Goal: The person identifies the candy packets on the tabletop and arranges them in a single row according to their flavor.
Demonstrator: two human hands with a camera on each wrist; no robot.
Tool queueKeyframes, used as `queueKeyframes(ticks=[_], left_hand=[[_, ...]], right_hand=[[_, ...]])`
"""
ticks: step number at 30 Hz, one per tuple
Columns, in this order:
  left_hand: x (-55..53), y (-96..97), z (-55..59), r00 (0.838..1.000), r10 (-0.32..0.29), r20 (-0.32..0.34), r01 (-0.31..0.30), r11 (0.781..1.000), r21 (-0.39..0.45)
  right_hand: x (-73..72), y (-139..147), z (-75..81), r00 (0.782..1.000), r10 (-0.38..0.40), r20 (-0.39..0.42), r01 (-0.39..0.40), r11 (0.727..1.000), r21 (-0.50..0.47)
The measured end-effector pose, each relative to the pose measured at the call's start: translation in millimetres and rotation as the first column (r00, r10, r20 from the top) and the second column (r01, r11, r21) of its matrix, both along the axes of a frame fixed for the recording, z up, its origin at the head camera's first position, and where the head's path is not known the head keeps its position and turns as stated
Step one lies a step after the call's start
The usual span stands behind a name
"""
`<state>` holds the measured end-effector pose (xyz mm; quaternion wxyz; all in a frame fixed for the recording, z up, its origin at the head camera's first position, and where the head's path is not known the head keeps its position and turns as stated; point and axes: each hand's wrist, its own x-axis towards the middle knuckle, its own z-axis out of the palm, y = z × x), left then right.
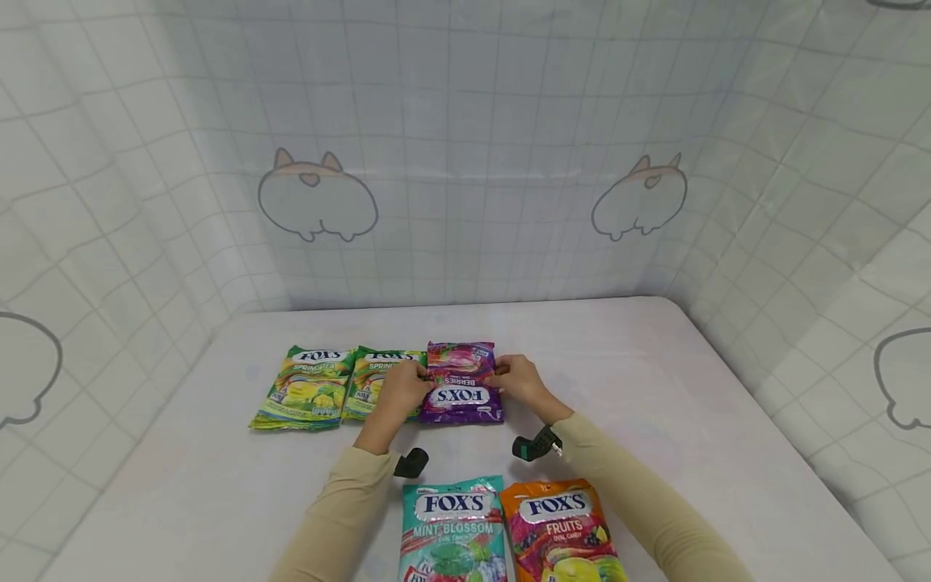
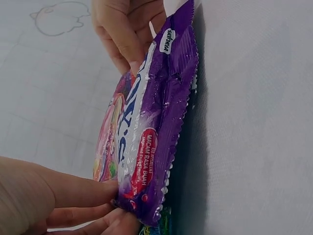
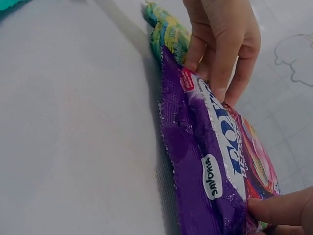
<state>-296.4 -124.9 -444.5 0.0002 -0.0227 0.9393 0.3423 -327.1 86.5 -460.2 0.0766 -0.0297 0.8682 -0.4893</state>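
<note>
A purple Fox's Berries candy bag (image 1: pixel 461 376) lies with its print upside down in the head view. My left hand (image 1: pixel 398 392) pinches its left edge, thumb on top and fingers underneath in the left wrist view. At the opposite edge, my right hand (image 1: pixel 520 380) grips the bag between thumb and fingers. Seen from the right wrist, the purple bag's crimped end (image 3: pixel 188 147) is close over the white surface. A yellow-green Fox's Springtea bag (image 1: pixel 369 380) sits directly left of it, partly covered by my left hand.
Another Springtea bag (image 1: pixel 309 390) lies farther left in the same row. Nearer to me are a teal Mint Blossom bag (image 1: pixel 452 529) and an orange-red Fruits bag (image 1: pixel 562 533), side by side between my forearms. A white gridded sheet (image 1: pixel 480 267) rises behind the table (image 1: pixel 618 364).
</note>
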Motion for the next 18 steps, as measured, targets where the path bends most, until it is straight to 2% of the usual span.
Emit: queueKeyframes(ticks=[4,11,18], left_hand=[[2.8,2.1,2.7,1.000,-0.002,-0.018,0.001,0.999,-0.039],[4.2,3.4,2.2,0.999,-0.020,-0.049,0.015,0.996,-0.093],[5.9,4.2,5.4,1.000,-0.004,-0.010,0.002,0.992,-0.129]], right_hand=[[2.1,-1.7,1.0,1.000,0.007,-0.024,-0.006,0.999,0.036],[3.3,-1.4,-0.4,0.998,0.029,-0.058,-0.027,0.999,0.033],[2.2,-1.5,-1.0,0.996,0.049,-0.069,-0.042,0.994,0.100]])
